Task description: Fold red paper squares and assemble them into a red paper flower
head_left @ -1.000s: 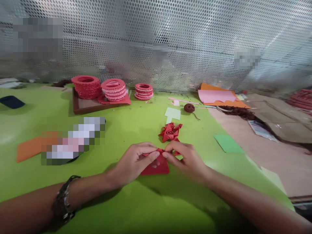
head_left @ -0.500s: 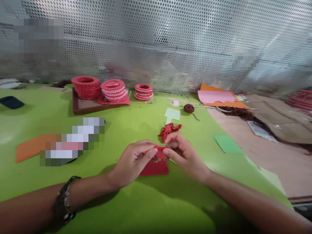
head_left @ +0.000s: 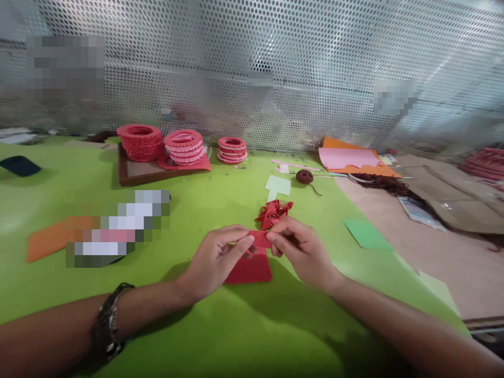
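My left hand and my right hand meet over the green table. Both pinch a small folded red paper piece between thumb and fingers, held just above a stack of red paper squares that lies flat on the table. A pile of folded red paper pieces sits just beyond my right hand. A dark bracelet is on my left wrist.
Stacks of red and pink paper rings stand on a brown tray at the back left. A green paper square, pale paper, a brown twine ball, orange and pink sheets and brown cardboard lie around. A perforated metal screen closes the back.
My hands lifted the small red piece off the flat red stack and turned it between the fingertips. My right hand rose, then settled back a little.
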